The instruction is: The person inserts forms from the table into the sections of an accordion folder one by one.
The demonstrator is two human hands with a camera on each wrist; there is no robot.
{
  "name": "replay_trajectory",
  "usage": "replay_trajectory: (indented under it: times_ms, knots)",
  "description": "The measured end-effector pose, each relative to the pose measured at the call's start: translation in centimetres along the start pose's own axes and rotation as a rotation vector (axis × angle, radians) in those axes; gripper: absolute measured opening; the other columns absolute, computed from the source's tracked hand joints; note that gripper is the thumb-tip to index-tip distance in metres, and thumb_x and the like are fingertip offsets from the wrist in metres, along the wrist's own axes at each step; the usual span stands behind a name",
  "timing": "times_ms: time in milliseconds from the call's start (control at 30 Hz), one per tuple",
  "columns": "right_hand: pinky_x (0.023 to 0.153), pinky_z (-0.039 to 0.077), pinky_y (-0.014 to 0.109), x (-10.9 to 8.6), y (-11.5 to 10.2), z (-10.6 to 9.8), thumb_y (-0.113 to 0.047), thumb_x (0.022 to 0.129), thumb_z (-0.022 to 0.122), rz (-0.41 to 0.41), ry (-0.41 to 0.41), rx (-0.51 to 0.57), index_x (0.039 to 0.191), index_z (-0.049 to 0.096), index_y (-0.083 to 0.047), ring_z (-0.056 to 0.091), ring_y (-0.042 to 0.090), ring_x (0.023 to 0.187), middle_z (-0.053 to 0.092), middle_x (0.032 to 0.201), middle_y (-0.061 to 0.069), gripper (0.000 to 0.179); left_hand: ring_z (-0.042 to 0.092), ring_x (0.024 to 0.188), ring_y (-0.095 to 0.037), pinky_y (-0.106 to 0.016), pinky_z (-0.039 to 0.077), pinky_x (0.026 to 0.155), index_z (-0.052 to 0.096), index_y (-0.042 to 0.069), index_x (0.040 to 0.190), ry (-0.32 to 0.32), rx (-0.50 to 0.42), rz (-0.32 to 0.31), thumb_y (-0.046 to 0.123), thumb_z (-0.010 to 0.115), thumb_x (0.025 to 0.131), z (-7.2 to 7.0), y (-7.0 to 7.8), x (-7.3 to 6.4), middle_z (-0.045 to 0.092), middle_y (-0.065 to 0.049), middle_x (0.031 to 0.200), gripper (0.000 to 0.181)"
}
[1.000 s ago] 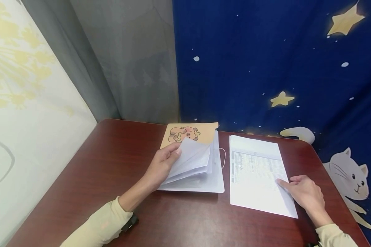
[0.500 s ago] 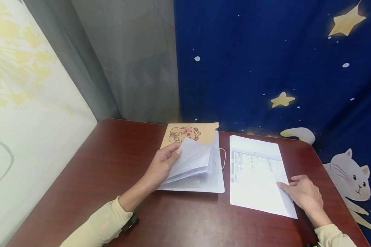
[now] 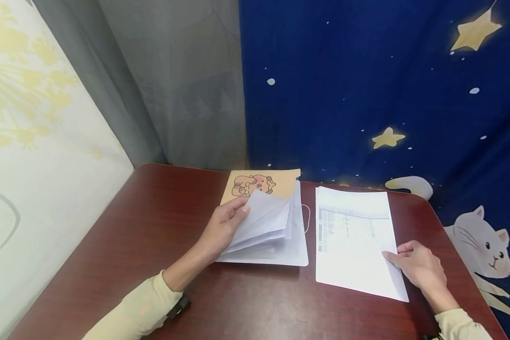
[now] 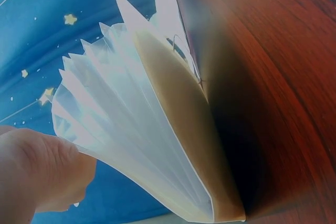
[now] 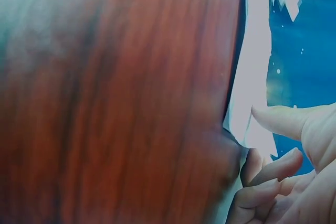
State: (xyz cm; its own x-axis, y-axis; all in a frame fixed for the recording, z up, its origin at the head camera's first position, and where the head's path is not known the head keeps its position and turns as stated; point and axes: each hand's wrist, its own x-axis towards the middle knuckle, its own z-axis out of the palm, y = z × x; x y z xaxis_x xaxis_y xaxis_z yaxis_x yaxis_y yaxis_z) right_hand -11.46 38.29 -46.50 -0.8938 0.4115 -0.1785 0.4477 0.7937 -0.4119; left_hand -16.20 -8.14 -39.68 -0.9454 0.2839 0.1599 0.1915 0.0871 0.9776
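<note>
Head view: L hand (image 3: 223, 224) pinches folder pgs (image 3: 265, 212), R hand (image 3: 420, 265) pinches printed sheet (image 3: 353, 245).

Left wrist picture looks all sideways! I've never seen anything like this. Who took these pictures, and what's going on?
There's no robot here, just a person's two hands. One camera is worn on the head, looking forward and down. Each wrist wears another, watching that hand's work, so the table looks tipped in those pictures.

On the dark red table lie a folder with a cartoon on it and, beside it, some printed papers. The left hand holds up the folder's white leaves, which fan out in its wrist picture. The right hand pinches the edge of the papers. Their printing is too small to read.
</note>
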Motion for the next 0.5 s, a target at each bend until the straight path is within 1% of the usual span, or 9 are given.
replay_trajectory:
  times_ms: [100, 200, 367, 500]
  knots:
    - [0.061, 0.036, 0.037, 0.04, 0.15, -0.12, -0.054, 0.080, 0.070, -0.016, -0.001, 0.013, 0.107, 0.058, -0.004, 0.060, 0.028, 0.081, 0.067, 0.101, 0.020, 0.058, 0.059, 0.113, -0.016, -0.027, 0.048, 0.098, 0.061, 0.017, 0.125, -0.004, 0.000, -0.001, 0.022, 0.048, 0.101, 0.00, 0.02, 0.01, 0.066, -0.001, 0.123, 0.028]
    - [0.062, 0.037, 0.034, 0.11, 0.38, -0.23, -0.047, 0.083, 0.069, -0.047, -0.005, 0.025, 0.105, 0.059, -0.003, 0.060, 0.028, 0.082, 0.067, 0.100, 0.020, 0.050, 0.060, 0.113, -0.015, -0.027, 0.048, 0.098, 0.061, 0.017, 0.125, -0.003, 0.000, -0.004, 0.022, 0.048, 0.101, 0.01, 0.07, 0.00, 0.066, -0.001, 0.123, 0.028]
    - [0.061, 0.038, 0.029, 0.25, 0.79, -0.29, -0.044, 0.086, 0.066, -0.105, 0.009, 0.040, 0.103, 0.060, -0.003, 0.061, 0.028, 0.083, 0.068, 0.097, 0.019, 0.045, 0.060, 0.111, -0.014, -0.025, 0.049, 0.096, 0.062, 0.016, 0.124, 0.001, 0.002, 0.002, 0.021, 0.048, 0.101, 0.03, 0.00, 0.09, 0.067, -0.001, 0.122, 0.027]
    - [0.062, 0.037, 0.029, 0.34, 0.96, -0.30, -0.043, 0.089, 0.063, -0.130, 0.033, 0.051, 0.105, 0.061, -0.004, 0.060, 0.029, 0.085, 0.068, 0.098, 0.019, 0.041, 0.061, 0.108, -0.014, -0.024, 0.049, 0.094, 0.063, 0.018, 0.123, 0.005, 0.001, -0.002, 0.021, 0.048, 0.101, 0.03, -0.08, 0.17, 0.068, -0.001, 0.120, 0.026]
